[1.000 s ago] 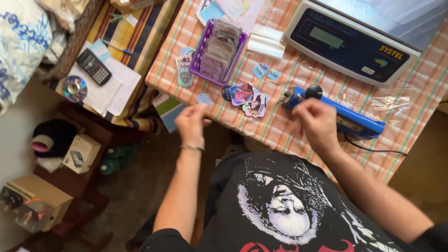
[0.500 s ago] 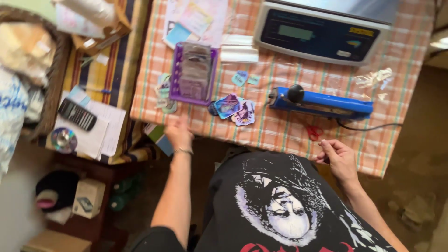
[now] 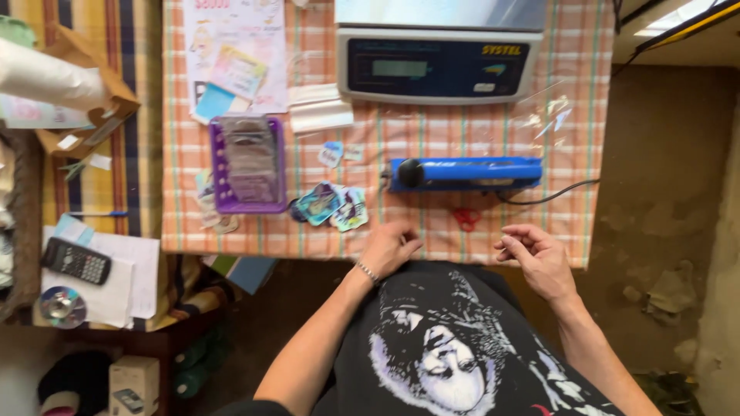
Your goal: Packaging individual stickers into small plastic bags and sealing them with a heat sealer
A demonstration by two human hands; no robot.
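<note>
Both hands hover empty at the checked tablecloth's near edge, the left hand loosely curled beside colourful stickers, the right hand half-open below the blue heat sealer.

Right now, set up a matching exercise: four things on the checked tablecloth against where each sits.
Things:
1. purple tray
2. blue heat sealer
3. weighing scale
4. sticker pile

Places:
A. at the table's far edge, beyond the sealer
B. just right of the purple tray, near the left hand
C. left part of the cloth, holding small packets
D. middle of the cloth, a black cord running off to the right

Pairs: 1-C, 2-D, 3-A, 4-B
</note>
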